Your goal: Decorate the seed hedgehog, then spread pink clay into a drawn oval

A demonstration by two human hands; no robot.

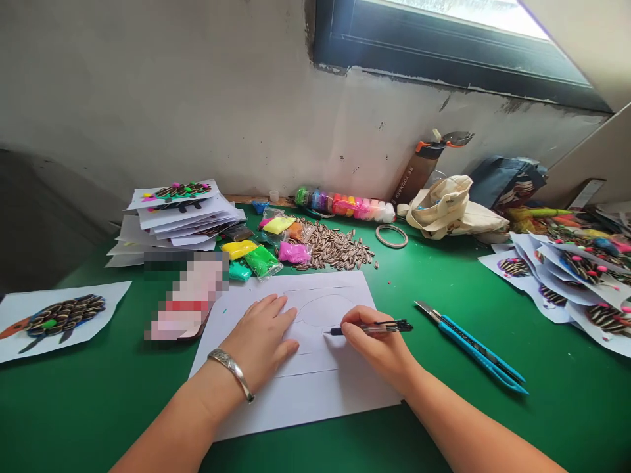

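We observe two bare hands at work over a green table (493,433). The left hand (263,335), a silver bangle (231,371) on its wrist, lies flat with fingers slightly spread on a white sheet (355,393). The right hand (377,341) pinches a black pen (393,326), tip at the sheet, near a faint oval outline and several thin lines. The sheet lies at the near middle of the table. We note a blue utility knife (478,351), blade out, right of it; beyond the sheet, colored clay packets (261,261) beside a heap of striped seeds (340,248).
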